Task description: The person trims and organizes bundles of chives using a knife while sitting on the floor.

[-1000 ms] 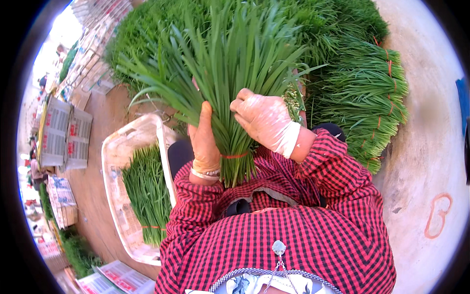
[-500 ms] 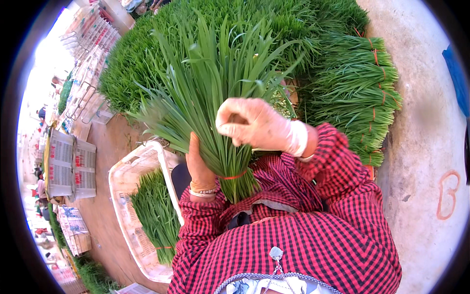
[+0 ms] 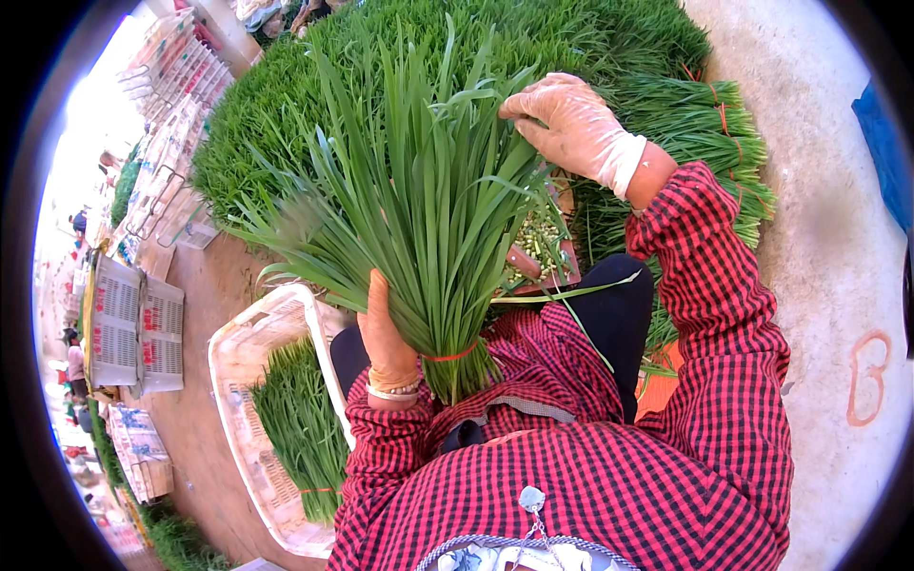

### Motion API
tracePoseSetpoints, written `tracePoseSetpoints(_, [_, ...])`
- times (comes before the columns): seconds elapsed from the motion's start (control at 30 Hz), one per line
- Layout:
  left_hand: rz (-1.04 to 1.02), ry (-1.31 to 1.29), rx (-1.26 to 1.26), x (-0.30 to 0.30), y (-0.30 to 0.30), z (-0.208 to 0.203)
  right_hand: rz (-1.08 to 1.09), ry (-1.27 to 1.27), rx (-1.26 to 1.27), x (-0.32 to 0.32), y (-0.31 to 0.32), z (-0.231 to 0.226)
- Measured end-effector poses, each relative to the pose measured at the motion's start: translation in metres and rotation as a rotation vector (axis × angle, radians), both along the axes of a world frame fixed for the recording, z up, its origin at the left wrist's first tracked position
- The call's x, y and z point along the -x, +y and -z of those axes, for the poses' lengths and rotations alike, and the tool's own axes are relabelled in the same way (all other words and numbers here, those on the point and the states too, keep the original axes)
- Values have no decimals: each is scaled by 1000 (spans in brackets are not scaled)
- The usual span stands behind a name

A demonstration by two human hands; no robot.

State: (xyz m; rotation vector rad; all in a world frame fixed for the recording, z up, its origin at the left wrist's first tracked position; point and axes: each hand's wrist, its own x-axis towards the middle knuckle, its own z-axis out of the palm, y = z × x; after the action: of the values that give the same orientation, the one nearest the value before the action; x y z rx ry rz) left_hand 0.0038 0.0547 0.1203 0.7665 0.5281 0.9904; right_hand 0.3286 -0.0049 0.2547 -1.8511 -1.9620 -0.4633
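A bunch of long, flat-leaved garlic chives (image 3: 424, 219) stands upright in front of me, its leaves fanning out at the top and a red band around its base. My left hand (image 3: 386, 338), in a thin glove, is wrapped round the bunch from the left, just above the band. At the bunch's upper right, my gloved right hand (image 3: 566, 119) pinches leaf ends between thumb and fingers; exactly how many leaves cannot be made out. A few loose leaves (image 3: 586, 290) lie across my right knee.
A white plastic crate (image 3: 228, 381) at my left contains a banded chive bunch (image 3: 300, 428). Ahead spreads a large heap of chives (image 3: 276, 124), with banded bunches (image 3: 733, 152) stacked at right. Cut stem pieces (image 3: 541, 238) lie beyond my knees. Grey crates (image 3: 119, 319) stand far left.
My right hand has moved up and right, from in front of the bunch to its upper right edge. Loose leaves now show over my right knee. My left hand keeps its hold.
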Motion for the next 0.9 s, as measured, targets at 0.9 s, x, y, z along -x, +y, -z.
tracePoseSetpoints(0.9, [-80,-12,80,8,32,-15,250,646,-279,-34,-47,19])
